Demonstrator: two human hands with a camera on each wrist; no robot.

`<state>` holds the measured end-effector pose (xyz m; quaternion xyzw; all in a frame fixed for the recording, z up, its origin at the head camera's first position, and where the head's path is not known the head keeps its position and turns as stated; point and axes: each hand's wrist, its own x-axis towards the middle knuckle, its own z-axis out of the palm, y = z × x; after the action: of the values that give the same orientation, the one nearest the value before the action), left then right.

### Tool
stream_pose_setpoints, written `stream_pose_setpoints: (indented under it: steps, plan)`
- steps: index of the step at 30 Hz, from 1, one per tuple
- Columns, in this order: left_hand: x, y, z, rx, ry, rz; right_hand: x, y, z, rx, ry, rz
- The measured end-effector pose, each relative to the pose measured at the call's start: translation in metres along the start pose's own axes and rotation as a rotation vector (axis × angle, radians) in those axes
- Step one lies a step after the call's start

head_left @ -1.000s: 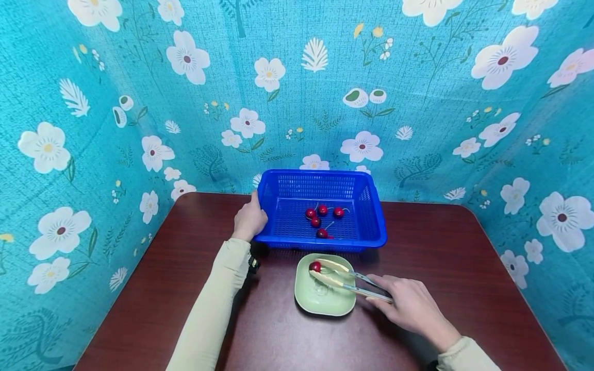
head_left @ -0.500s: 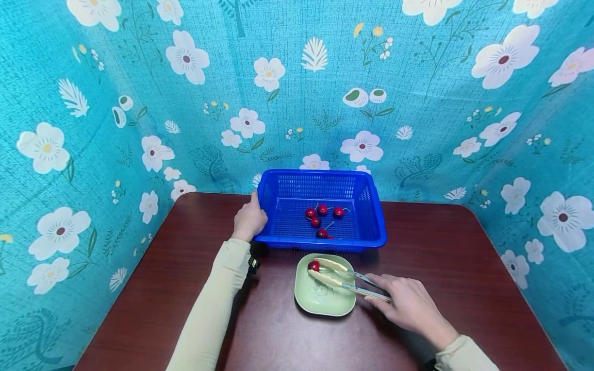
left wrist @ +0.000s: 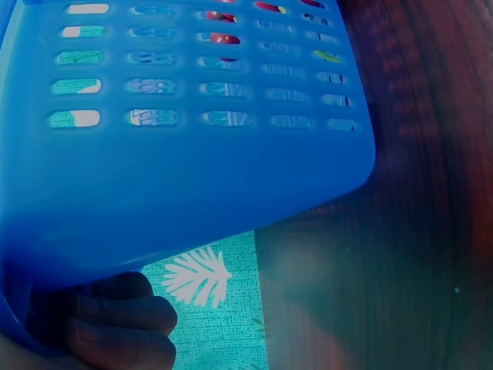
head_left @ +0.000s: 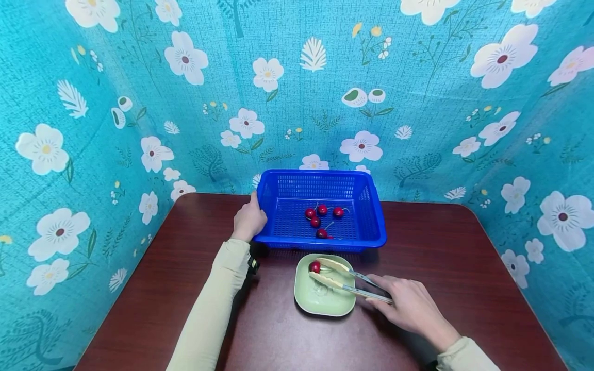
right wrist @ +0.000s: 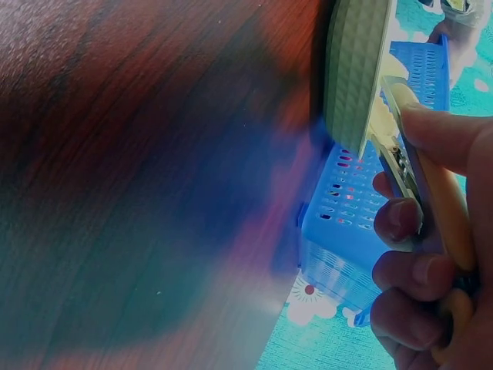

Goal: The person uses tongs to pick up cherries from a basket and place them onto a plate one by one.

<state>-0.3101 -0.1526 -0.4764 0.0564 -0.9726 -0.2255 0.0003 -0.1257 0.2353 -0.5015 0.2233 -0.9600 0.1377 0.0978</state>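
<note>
My left hand grips the left rim of a blue plastic basket; the left wrist view shows curled fingers under its edge. Several red cherries with stems lie on the basket floor. My right hand holds a pair of metal tongs with cream-coloured tips, fingers wrapped around the handles. The tong tips lie over a pale green square dish, on either side of a single cherry near its far left corner. Whether both tips touch that cherry, I cannot tell.
The basket stands at the back of a dark reddish-brown wooden table, close to a turquoise flowered cloth hanging on the back and sides. The dish sits directly in front of the basket's near wall.
The cherry in the dish and the tong tips shift slightly left and then slightly back. My left hand and the basket stay in place.
</note>
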Motion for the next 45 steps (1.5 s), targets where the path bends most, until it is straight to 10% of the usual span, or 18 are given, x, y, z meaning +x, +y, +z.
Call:
stream_pose_setpoints:
  steps: [45]
  plan:
    - [0.002, -0.001, 0.002, 0.000, 0.002, 0.004, 0.008, -0.015, -0.044, 0.055, 0.073, -0.032]
